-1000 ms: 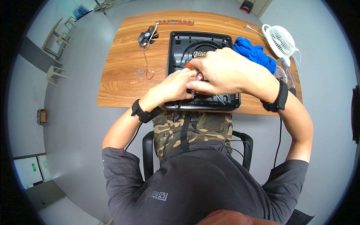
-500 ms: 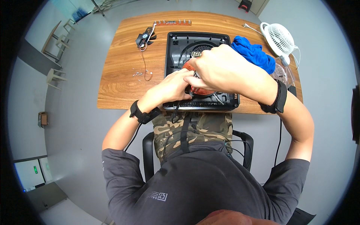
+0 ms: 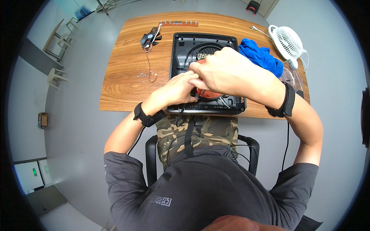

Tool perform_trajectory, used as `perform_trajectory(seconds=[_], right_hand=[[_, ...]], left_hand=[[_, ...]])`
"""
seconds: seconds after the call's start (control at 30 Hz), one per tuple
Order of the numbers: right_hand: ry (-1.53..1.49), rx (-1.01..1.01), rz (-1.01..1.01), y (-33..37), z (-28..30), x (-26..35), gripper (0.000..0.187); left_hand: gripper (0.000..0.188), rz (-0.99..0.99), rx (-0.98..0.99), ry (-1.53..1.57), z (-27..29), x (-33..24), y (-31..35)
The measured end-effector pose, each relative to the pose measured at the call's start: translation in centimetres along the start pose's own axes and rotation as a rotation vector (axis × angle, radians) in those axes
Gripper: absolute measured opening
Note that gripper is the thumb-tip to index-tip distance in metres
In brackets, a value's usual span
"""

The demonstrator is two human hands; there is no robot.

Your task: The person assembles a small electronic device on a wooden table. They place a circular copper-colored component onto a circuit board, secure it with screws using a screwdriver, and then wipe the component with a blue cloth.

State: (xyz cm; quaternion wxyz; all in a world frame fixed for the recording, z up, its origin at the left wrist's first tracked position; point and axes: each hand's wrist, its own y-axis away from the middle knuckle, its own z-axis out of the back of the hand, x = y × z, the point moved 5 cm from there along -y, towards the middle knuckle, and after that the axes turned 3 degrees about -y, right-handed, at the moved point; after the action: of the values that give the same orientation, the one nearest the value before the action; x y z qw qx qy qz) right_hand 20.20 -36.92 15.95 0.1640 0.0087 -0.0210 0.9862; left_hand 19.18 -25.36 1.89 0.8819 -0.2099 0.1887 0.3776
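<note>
An opened black appliance casing (image 3: 179, 56) lies at the table's near edge, with an orange-red coil (image 3: 210, 94) inside it. My right hand (image 3: 222, 70) is a closed fist over the coil, thumb pointing down to the left. Whatever it grips is mostly hidden. Close beside it, my left hand (image 3: 176, 90) reaches into the casing's near left part, fingertips bent together at a small dark and red piece. The fingers cover most of that piece. A black power cord (image 3: 180, 117) hangs over the near edge below my left hand.
Left of the casing lie a small black fan (image 3: 150, 39) with wires and several loose screws (image 3: 141, 75). At the far edge rests a narrow orange circuit board (image 3: 178, 23). A blue cloth (image 3: 260, 57), a clear plastic bag (image 3: 291, 76) and a white fan (image 3: 287, 41) occupy the right.
My right fist has turned slightly over the coil, and its fingers have shifted a little left and down. My left hand stays in place.
</note>
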Motion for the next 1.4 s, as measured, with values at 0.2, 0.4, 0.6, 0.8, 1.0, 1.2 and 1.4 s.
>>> perform_trajectory(seconds=[0.2,0.4,0.6,0.8,1.0,1.2,1.4], right_hand=[[-0.059,0.011,-0.102,0.3,1.2,-0.1,0.025],[-0.101,-0.033,0.061,0.7,0.7,0.0,0.026],[0.005,0.212,-0.122,-0.2,0.1,-0.6,0.037],[-0.113,0.102,-0.065,1.6,0.7,0.1,0.038],[-0.226,0.078,0.066,0.7,-0.5,0.1,0.034],[-0.114,0.326,-0.212,-0.6,-0.4,-0.1,0.037],[-0.211,0.12,-0.01,1.8,1.2,0.5,0.037]], left_hand=[[0.06,0.106,0.129,0.0,0.7,-0.5,-0.5],[0.052,0.131,0.146,0.065,0.0,0.2,-0.5],[0.047,-0.031,0.001,-0.023,0.1,-0.2,-0.2],[0.049,0.112,0.153,-0.004,0.8,-0.7,-0.9],[0.054,0.105,0.168,0.102,-0.7,1.1,-0.1],[0.05,-0.039,0.003,0.04,0.9,-1.0,-0.4],[0.047,0.091,0.112,0.039,0.5,-0.2,-0.6]])
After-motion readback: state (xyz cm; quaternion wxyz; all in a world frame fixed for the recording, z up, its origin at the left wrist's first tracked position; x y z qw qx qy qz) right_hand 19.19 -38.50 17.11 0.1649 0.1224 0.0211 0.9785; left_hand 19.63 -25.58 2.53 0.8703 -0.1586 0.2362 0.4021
